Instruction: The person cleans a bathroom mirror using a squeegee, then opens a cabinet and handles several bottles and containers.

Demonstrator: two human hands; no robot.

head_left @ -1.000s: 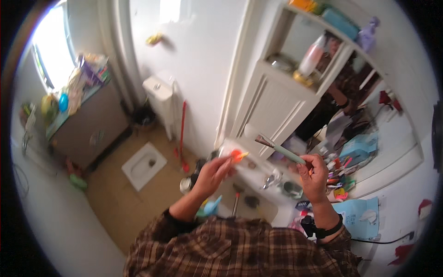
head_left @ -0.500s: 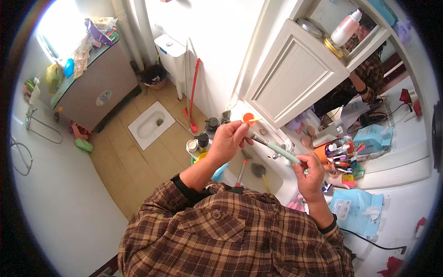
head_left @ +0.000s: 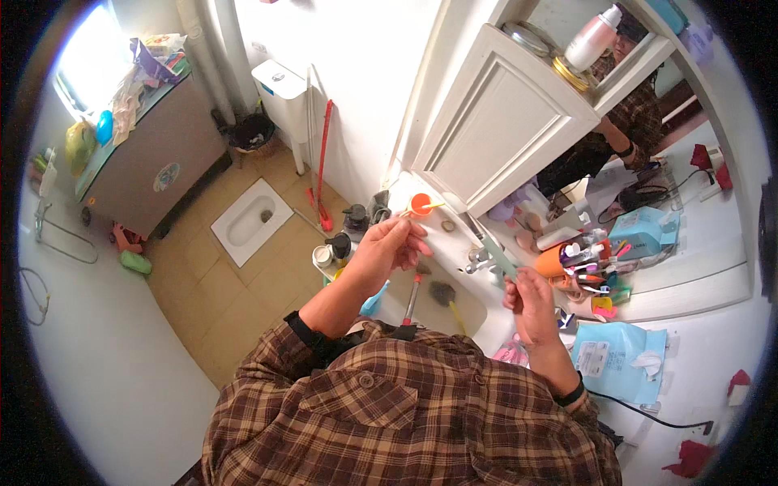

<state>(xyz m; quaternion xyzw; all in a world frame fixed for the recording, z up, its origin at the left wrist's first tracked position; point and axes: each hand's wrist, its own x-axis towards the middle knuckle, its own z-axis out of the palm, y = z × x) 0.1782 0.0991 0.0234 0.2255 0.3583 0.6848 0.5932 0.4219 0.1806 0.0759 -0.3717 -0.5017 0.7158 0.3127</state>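
Near the tap (head_left: 478,263), green-handled brush (head_left: 500,258), jutting forward from right hand (head_left: 532,303)

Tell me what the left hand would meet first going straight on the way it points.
Most likely the orange cup, just beyond the left hand in the picture, though depth is unclear.

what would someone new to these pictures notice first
Probably the brown plaid shirt filling the lower middle, with the right hand above it holding a pale green handle. Just beyond the left hand, a bright orange cup stands out near the centre. The glaring window at upper left would likely draw the eye too.
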